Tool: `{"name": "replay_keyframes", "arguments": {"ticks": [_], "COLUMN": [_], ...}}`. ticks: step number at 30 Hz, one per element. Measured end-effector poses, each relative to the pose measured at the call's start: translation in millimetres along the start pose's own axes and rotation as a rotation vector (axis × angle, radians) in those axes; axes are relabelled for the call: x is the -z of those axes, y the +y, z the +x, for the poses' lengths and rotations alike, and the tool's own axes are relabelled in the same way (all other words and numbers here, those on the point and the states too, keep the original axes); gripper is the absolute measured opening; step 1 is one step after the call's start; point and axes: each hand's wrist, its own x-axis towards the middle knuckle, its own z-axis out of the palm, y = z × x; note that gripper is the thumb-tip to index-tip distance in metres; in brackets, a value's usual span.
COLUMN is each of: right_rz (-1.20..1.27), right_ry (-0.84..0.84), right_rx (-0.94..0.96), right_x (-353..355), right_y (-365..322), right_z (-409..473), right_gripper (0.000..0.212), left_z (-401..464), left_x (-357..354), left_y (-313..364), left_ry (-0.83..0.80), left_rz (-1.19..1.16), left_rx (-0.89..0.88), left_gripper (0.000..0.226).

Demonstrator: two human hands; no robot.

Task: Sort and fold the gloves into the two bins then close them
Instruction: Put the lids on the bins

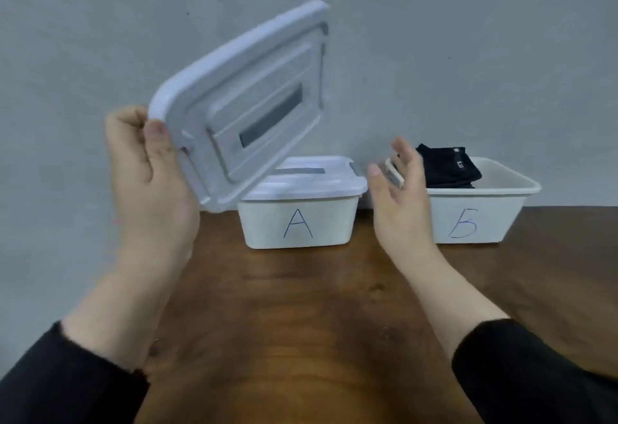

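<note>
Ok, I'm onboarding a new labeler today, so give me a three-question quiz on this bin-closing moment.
1. True or false: bin A already has its lid on.
2. Which hand holds the loose lid? a) left hand b) right hand c) both
3. What lies in bin B?

Key: 1 true. 2 a; the right hand is open, holding nothing. 3 folded black gloves.

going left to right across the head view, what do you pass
left hand → lid it holds → bin A → right hand → black gloves → bin B
</note>
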Motion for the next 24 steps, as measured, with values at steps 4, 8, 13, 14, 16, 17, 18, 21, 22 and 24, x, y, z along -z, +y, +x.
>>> {"name": "replay_keyframes", "arguments": {"ticks": [4, 8, 13, 14, 16, 17, 18, 21, 22, 24], "right_rz": [-0.126, -0.204, -0.255, -0.251, -0.217, -0.197, -0.183, -0.225, -0.262, -0.381], "right_ry": [0.046, 0.074, 0.188, 0.195, 0.224, 0.237, 0.236, 0.135, 0.084, -0.014], "right_rx": [-0.110, -0.213, -0.297, -0.314, -0.346, -0.369, -0.404, -0.466, -0.460, -0.461], "right_x": [76.5, 151.5, 205.5, 211.7, 224.8, 231.4, 238.4, 258.1, 264.8, 275.9], "right_y": [-11.2, -1.8, 4.1, 6.2, 14.7, 18.2, 20.8, 26.1, 27.5, 31.5], "right_z": [40.0, 49.9, 53.7, 59.1, 77.1, 87.0, 96.8, 124.3, 134.0, 154.4], "right_gripper": [0.075, 0.049, 0.033, 0.035, 0.041, 0.042, 0.041, 0.027, 0.026, 0.028], "left_z": [-18.0, -31.6, -56.5, -63.8, -73.1, -74.5, -73.4, -61.7, -56.7, -47.8], "left_x": [-56.1, -104.6, -142.9, -149.9, -166.7, -176.9, -188.3, -226.4, -240.1, -266.3], "left_y": [27.2, 55.0, 57.9, 54.8, 53.5, 54.6, 53.7, 44.3, 38.7, 25.7], "left_ry": [-0.175, -0.298, -0.433, -0.477, -0.532, -0.542, -0.542, -0.548, -0.568, -0.618], "left_rz": [-0.356, -0.439, -0.377, -0.333, -0.252, -0.236, -0.235, -0.222, -0.207, -0.149], "left_rx": [0.237, 0.399, 0.567, 0.575, 0.605, 0.630, 0.656, 0.717, 0.728, 0.750], "left_gripper": [0.020, 0.027, 0.031, 0.029, 0.032, 0.035, 0.036, 0.034, 0.032, 0.028]}}
